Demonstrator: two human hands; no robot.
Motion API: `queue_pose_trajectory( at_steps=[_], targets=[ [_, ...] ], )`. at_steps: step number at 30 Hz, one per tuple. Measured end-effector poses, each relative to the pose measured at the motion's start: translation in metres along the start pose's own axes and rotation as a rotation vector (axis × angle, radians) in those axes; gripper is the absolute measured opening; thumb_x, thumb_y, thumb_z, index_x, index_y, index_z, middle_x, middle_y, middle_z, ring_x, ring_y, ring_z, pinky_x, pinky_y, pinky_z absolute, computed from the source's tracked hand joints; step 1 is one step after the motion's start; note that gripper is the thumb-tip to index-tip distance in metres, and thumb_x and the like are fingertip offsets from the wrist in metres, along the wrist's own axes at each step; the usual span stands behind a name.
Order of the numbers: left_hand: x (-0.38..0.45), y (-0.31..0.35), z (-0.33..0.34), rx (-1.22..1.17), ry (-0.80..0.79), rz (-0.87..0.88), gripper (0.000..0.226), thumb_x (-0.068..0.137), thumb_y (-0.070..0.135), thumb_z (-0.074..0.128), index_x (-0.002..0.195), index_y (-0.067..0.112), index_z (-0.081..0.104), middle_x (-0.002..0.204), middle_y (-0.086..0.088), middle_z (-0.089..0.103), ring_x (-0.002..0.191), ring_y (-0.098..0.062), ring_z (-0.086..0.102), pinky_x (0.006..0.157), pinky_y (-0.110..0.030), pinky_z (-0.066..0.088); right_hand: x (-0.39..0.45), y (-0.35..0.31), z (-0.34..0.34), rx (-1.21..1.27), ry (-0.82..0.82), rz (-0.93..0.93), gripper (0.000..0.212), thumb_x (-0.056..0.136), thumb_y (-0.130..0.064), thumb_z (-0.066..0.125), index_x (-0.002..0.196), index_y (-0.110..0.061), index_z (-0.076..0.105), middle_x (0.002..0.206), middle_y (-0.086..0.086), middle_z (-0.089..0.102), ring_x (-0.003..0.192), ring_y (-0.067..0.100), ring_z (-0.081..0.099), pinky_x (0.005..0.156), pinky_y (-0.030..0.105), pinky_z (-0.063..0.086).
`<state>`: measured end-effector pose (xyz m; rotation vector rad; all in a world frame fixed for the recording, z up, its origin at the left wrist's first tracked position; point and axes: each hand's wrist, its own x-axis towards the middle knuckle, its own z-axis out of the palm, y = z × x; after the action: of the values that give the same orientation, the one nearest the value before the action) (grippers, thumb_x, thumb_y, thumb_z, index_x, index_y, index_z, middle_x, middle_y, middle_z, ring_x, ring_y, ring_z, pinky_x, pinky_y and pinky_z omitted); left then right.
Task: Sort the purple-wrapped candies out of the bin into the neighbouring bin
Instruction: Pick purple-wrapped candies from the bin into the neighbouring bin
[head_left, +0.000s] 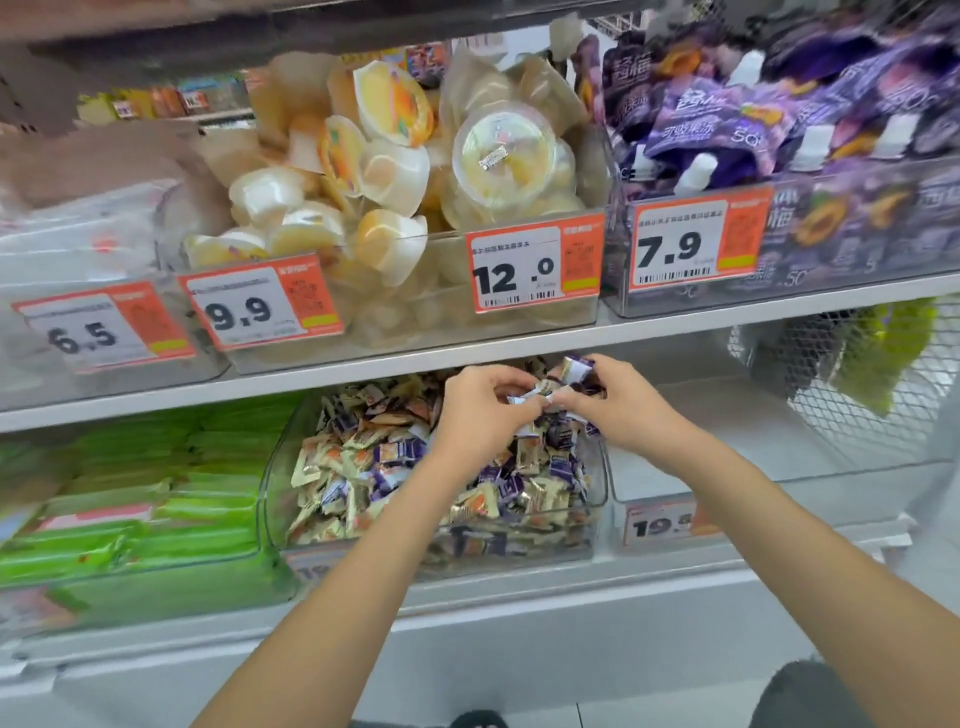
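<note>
You face white shop shelving (467, 348) with orange price tags. On the lower shelf, your left hand (480, 410) and right hand (615, 402) meet above the back of the clear candy bin (275, 467), each pinching small purple-wrapped candies (574, 370); more lie mixed with cream wrappers in that bin. The neighbouring bin (727, 467) sits just right, touching it. Green packs (130, 499) fill the left bin; jelly cups (384, 176) and purple pouches (727, 119) stand on the upper shelf.
</note>
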<state>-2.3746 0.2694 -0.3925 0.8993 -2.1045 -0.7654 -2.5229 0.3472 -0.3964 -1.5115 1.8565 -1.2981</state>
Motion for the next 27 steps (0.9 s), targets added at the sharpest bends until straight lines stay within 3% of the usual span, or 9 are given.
queue_pose_trajectory(
  at_steps=[3, 5, 11, 13, 16, 19, 21, 24, 27],
  targets=[
    [0.011, 0.001, 0.023, -0.05, 0.005, 0.027, 0.016, 0.078, 0.021, 0.075, 0.093, 0.015, 0.076, 0.077, 0.015, 0.066, 0.069, 0.015, 0.058, 0.062, -0.003, 0.044, 0.005, 0.019, -0.01, 0.059, 0.043, 0.091, 0.017, 0.09, -0.024, 0.064, 0.095, -0.008, 0.062, 0.091, 0.011, 0.069, 0.075, 0.018, 0.06, 0.066, 0.032, 0.047],
    [0.017, 0.003, 0.04, -0.072, -0.035, 0.036, 0.018, 0.079, 0.023, 0.074, 0.095, 0.016, 0.076, 0.08, 0.013, 0.067, 0.067, 0.014, 0.057, 0.061, -0.004, 0.043, 0.004, 0.032, -0.022, 0.123, 0.051, 0.143, 0.013, 0.09, -0.021, 0.064, 0.093, -0.009, 0.064, 0.091, 0.015, 0.07, 0.072, 0.017, 0.059, 0.06, 0.03, 0.045],
    [0.031, 0.014, 0.097, -0.106, -0.215, 0.124, 0.015, 0.078, 0.021, 0.075, 0.093, 0.018, 0.077, 0.077, 0.016, 0.067, 0.056, 0.016, 0.051, 0.056, -0.003, 0.035, -0.017, 0.074, -0.071, 0.201, 0.066, 0.214, 0.011, 0.09, -0.014, 0.062, 0.096, -0.021, 0.068, 0.083, 0.002, 0.074, 0.067, 0.01, 0.065, 0.049, 0.017, 0.044],
    [0.038, 0.02, 0.108, 0.047, -0.343, 0.198, 0.015, 0.081, 0.021, 0.071, 0.096, 0.02, 0.076, 0.087, 0.011, 0.072, 0.068, 0.011, 0.056, 0.064, -0.009, 0.042, -0.026, 0.087, -0.076, 0.17, 0.098, 0.274, 0.012, 0.089, -0.011, 0.063, 0.094, -0.021, 0.068, 0.08, 0.0, 0.074, 0.063, 0.01, 0.063, 0.048, 0.017, 0.044],
    [0.041, 0.021, 0.112, 0.224, -0.439, 0.241, 0.03, 0.082, 0.026, 0.07, 0.112, 0.025, 0.069, 0.109, 0.006, 0.07, 0.098, -0.011, 0.061, 0.086, -0.027, 0.047, -0.036, 0.103, -0.072, 0.095, 0.145, 0.353, 0.017, 0.086, -0.008, 0.067, 0.09, -0.025, 0.067, 0.075, -0.001, 0.071, 0.062, 0.01, 0.061, 0.05, 0.017, 0.048],
    [0.034, 0.017, 0.111, 0.176, -0.436, 0.225, 0.059, 0.078, 0.035, 0.074, 0.133, 0.036, 0.051, 0.122, 0.009, 0.063, 0.11, -0.01, 0.058, 0.092, -0.028, 0.047, -0.032, 0.107, -0.066, 0.008, 0.18, 0.322, 0.025, 0.082, -0.004, 0.07, 0.089, -0.028, 0.067, 0.085, -0.003, 0.067, 0.066, 0.011, 0.06, 0.059, 0.021, 0.047],
    [0.03, 0.016, 0.109, 0.122, -0.425, 0.251, 0.06, 0.083, 0.032, 0.07, 0.137, 0.036, 0.045, 0.131, 0.011, 0.058, 0.121, -0.007, 0.051, 0.1, -0.03, 0.043, -0.03, 0.106, -0.061, -0.024, 0.152, 0.287, 0.033, 0.081, -0.002, 0.07, 0.093, -0.033, 0.066, 0.094, -0.008, 0.068, 0.077, 0.013, 0.063, 0.068, 0.023, 0.049],
    [0.021, 0.009, 0.098, 0.099, -0.355, 0.315, 0.042, 0.091, 0.02, 0.061, 0.13, 0.034, 0.055, 0.13, 0.014, 0.057, 0.123, -0.003, 0.046, 0.104, -0.018, 0.033, -0.033, 0.106, -0.062, -0.073, 0.127, 0.267, 0.042, 0.083, 0.002, 0.066, 0.096, -0.039, 0.066, 0.092, -0.028, 0.065, 0.086, 0.008, 0.065, 0.073, 0.016, 0.05],
    [0.007, -0.007, 0.081, 0.034, -0.226, 0.251, 0.03, 0.09, 0.016, 0.061, 0.114, 0.033, 0.067, 0.116, 0.019, 0.059, 0.115, 0.001, 0.048, 0.097, -0.002, 0.028, -0.036, 0.105, -0.064, -0.101, 0.194, 0.278, 0.044, 0.085, 0.007, 0.057, 0.094, -0.035, 0.068, 0.102, -0.014, 0.069, 0.072, -0.01, 0.063, 0.059, 0.008, 0.046]
  ],
)
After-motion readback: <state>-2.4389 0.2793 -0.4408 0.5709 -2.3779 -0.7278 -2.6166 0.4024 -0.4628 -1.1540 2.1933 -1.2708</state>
